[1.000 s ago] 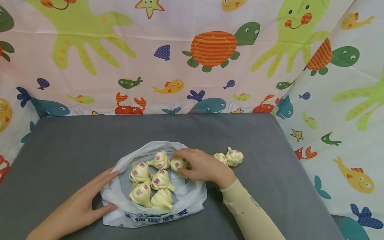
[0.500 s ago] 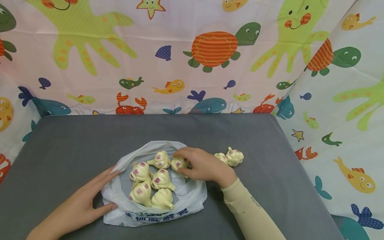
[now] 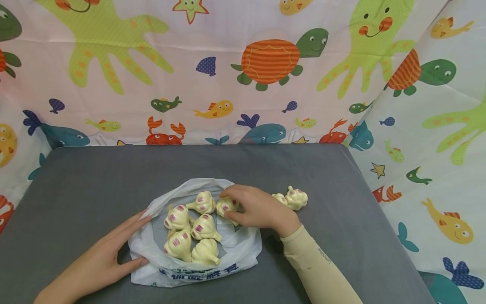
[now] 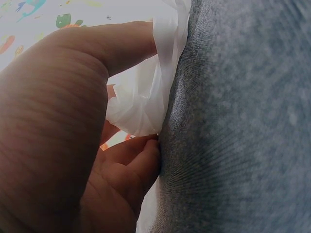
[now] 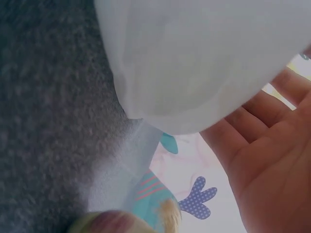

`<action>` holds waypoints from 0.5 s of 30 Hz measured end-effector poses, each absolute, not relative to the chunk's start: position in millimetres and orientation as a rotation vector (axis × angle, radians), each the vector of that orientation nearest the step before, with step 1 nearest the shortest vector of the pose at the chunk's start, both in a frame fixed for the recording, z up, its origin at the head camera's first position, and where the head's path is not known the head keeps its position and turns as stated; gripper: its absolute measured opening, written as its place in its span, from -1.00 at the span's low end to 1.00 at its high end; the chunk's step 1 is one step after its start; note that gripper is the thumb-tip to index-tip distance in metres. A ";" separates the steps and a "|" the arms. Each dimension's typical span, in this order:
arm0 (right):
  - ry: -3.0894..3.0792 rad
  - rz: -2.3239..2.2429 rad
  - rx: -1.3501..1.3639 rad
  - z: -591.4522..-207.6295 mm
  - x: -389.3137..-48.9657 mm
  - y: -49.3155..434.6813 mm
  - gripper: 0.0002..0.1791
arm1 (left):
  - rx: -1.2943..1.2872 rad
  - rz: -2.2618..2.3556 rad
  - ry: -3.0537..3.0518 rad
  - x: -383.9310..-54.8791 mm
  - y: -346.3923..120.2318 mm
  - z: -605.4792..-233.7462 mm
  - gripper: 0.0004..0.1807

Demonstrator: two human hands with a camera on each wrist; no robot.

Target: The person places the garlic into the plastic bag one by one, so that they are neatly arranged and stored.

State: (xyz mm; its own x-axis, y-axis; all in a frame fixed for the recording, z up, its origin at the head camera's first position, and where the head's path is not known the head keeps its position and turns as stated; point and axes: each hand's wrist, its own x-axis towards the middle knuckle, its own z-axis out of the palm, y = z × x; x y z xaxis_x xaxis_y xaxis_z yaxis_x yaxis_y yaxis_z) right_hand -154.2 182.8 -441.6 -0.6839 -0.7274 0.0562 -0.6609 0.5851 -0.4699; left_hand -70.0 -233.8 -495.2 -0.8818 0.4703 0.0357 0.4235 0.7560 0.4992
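Note:
A white plastic bag [image 3: 152, 272] with blue print lies with its mouth spread wide, holding several garlic bulbs [image 3: 205, 228]. At its left side, my left hand [image 3: 100, 259] touches the rim with extended fingers and thumb; the left wrist view shows the thumb against the crumpled plastic. My right hand [image 3: 263, 211] reaches over the bag's right rim and holds a garlic bulb [image 3: 225, 206] between thumb and fingers. That bulb is partly covered by the hand. In the right wrist view, the bag's wall hides the fingertips.
Two loose garlic bulbs [image 3: 296, 198] lie on the grey cloth-covered table [image 3: 114, 169] to the right of the bag, one partly hidden behind my right hand. A curtain [image 3: 212, 84] printed with sea animals hangs along the table's back and sides.

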 end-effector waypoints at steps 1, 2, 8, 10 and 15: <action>2.671 -0.701 -1.179 -441.1 -154.0 183.6 -0.52 | 0.727 0.780 2.853 -70.0 -233.6 -495.0 0.10; 2.675 -0.701 -1.182 -440.6 -153.8 184.4 -0.52 | 0.725 0.787 2.851 -69.9 -233.4 -495.2 0.10; 2.681 -0.704 -1.177 -437.6 -152.7 189.4 -0.53 | 0.719 0.792 2.841 -70.4 -233.0 -497.4 0.10; 2.677 -0.705 -1.174 -436.4 -152.1 190.6 -0.53 | 0.722 0.788 2.839 -70.6 -233.1 -498.0 0.10; 2.702 -0.701 -1.172 -434.8 -150.9 194.6 -0.52 | 0.723 0.820 2.821 -71.0 -232.7 -498.0 0.10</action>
